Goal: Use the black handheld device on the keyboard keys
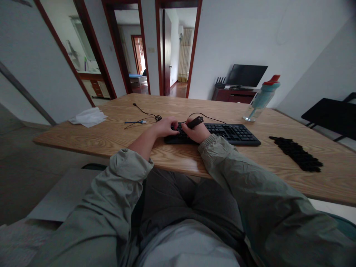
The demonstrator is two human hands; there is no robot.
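Note:
A black keyboard (233, 134) lies near the front edge of the wooden table. My left hand (166, 127) is at its left end, with the fingers bent over the keys and the thumb pressing against it. Just to the right, my right hand (197, 130) is closed around a tool with a thick black handle (196, 121). The handle points up and to the right, while its working end is hidden behind the hand, low over the keys. Both hands sit close together, and the keys between them are partly covered.
A toothbrush with a blue handle (135, 122) and a coiled black cable (158, 118) lie left of the keyboard. Farther left is crumpled white tissue (88, 116). To the right are a water bottle with a red cap (260, 101) and a fuzzy black item (299, 154).

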